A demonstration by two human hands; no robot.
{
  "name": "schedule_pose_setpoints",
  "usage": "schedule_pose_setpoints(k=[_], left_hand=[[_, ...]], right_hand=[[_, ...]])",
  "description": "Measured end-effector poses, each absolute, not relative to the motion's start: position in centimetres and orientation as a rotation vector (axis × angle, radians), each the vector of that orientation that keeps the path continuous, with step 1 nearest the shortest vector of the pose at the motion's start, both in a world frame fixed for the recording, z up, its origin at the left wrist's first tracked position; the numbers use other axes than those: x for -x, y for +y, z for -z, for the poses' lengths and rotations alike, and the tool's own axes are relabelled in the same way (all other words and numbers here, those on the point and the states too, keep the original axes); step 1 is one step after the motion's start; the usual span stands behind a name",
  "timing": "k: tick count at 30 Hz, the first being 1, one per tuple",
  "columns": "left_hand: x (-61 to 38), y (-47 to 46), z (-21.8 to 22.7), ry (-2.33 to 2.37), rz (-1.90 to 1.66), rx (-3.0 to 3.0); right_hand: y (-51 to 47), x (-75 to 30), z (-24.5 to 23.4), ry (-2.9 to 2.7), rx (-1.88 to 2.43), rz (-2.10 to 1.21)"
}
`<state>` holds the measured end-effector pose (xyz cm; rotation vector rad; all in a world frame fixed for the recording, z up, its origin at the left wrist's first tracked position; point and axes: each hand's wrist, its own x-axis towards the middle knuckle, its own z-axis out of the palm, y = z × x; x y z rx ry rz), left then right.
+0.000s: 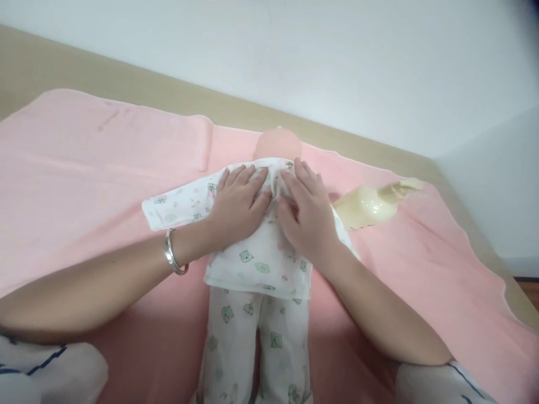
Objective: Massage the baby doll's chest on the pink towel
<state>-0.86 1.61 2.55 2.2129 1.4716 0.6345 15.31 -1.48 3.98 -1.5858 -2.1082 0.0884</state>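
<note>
In the head view, the left hand and right hand are pressing flat, fingers extended and gripping nothing, on the printed top of the doll, which is lying mid-blanket, head toward the far edge.

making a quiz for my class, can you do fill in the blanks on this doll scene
1. The doll lies on a ____ blanket.
2. The silver bracelet sits on the person's ____ wrist.
3. The left hand and the right hand both lie flat on the doll's printed top, just below its ____.
4. The doll's bare arm sticks out on the person's ____ side.
Missing words: pink; left; head; right.
</note>
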Motion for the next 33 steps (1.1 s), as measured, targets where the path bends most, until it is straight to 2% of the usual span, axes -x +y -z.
schedule_pose_setpoints(k=[7,17,26,29,33], left_hand=[[0.8,1.5,-2.9,1.523,-0.494,-2.225],[0.7,0.9,-3.6,1.531,-0.405,-2.289],[0.2,-0.3,-3.5,1.566,-0.508,-2.314],[0.3,-0.4,-3.8,1.575,-0.448,-2.319],[0.6,-1.4,-5.3,1.469,-0.389,-2.313]], right_hand=[[-1.3,-14.4,-2.8,-2.124,1.615,-0.153],[-1.8,-16.9,-7.1,-2.016,1.638,-0.032],[-0.4,-15.0,-2.7,-2.129,1.629,-0.166],[-0.7,-15.5,-4.3,-2.129,1.609,-0.132],[-2.3,-17.3,-8.4,-1.990,1.503,0.101]])
